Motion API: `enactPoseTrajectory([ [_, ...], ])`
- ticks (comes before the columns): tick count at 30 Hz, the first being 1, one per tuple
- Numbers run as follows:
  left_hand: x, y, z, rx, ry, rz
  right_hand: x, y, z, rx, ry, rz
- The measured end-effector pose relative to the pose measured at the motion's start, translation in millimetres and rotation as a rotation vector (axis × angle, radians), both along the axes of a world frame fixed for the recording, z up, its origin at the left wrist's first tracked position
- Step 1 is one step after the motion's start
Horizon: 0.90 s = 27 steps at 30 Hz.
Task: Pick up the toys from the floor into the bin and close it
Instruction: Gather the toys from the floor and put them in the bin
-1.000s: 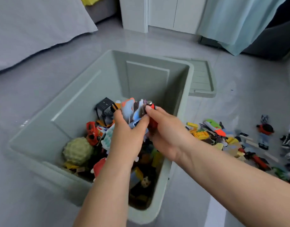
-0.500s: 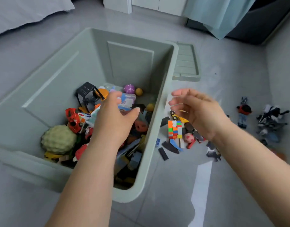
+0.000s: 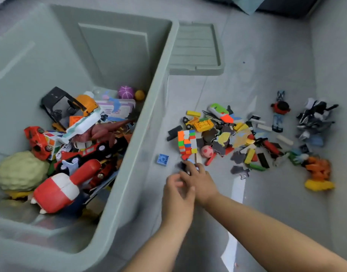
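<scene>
1. Your hands: the left hand (image 3: pixel 177 191) and right hand (image 3: pixel 200 180) are pressed close together, low over the floor (image 3: pixel 276 213), just outside the right wall of the bin (image 3: pixel 113 55). Both are motion-blurred. Your right fingers bend down onto a small dark piece (image 3: pixel 183 166), but whether either hand actually grips anything cannot be told.
2. Task's things: the loose toy pile (image 3: pixel 237 138) lies on the floor beyond your hands and to their right. It is strung out sideways, running away from the bin wall.
3. Nearest items: the dark piece is at your right fingertips. A multicoloured block (image 3: pixel 187 142) sits just beyond it, long axis pointing away from you. A blue tile (image 3: pixel 162 159) lies ahead of your left hand, near the bin wall.
4. Governing relation (judgement): your right hand is nearer the pile and your left nearer the bin. Gather rightward and forward, then carry leftward and up over the rim.
5. The bin is open and partly filled. Its lid (image 3: pixel 196 48) lies flat on the floor beyond the bin's far right corner, well apart from both hands. Closing is not yet due.
</scene>
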<state>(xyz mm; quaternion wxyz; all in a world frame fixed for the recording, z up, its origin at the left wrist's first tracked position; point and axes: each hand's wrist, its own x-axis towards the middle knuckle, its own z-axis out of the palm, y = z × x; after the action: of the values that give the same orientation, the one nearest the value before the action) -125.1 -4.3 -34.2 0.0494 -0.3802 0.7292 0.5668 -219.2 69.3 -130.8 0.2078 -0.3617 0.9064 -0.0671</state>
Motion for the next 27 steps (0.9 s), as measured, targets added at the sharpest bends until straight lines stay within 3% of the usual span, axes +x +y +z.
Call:
enactPoseTrajectory([
  [4, -10.7, -23.9, -39.6, -0.338, -0.024, 0.023, 1.1, 30.0, 9.8, -0.029, -0.031, -0.077],
  [11, -64.4, -39.5, -77.4, -0.483, -0.126, -0.127, -8.6, 62.5, 26.0, -0.083, -0.092, -0.294],
  [15, -69.7, -48.9, -90.6, -0.510, -0.112, -0.118, -18.2, 63.9, 28.3, -0.088, -0.138, -0.271],
  [18, -57.5, -32.6, -91.6, -0.353, 0.014, -0.121, -18.5, 61.3, 24.8, -0.071, -0.142, -0.233],
  [21, -47.2, -4.8, -91.4, -0.059, 0.083, 0.042, -15.8, 60.9, 20.9, -0.134, -0.156, -0.320],
  [27, -58.5, 18.9, -66.0, 0.740, 0.054, 0.456, -10.6, 70.7, 32.1, -0.514, -0.324, -0.707],
])
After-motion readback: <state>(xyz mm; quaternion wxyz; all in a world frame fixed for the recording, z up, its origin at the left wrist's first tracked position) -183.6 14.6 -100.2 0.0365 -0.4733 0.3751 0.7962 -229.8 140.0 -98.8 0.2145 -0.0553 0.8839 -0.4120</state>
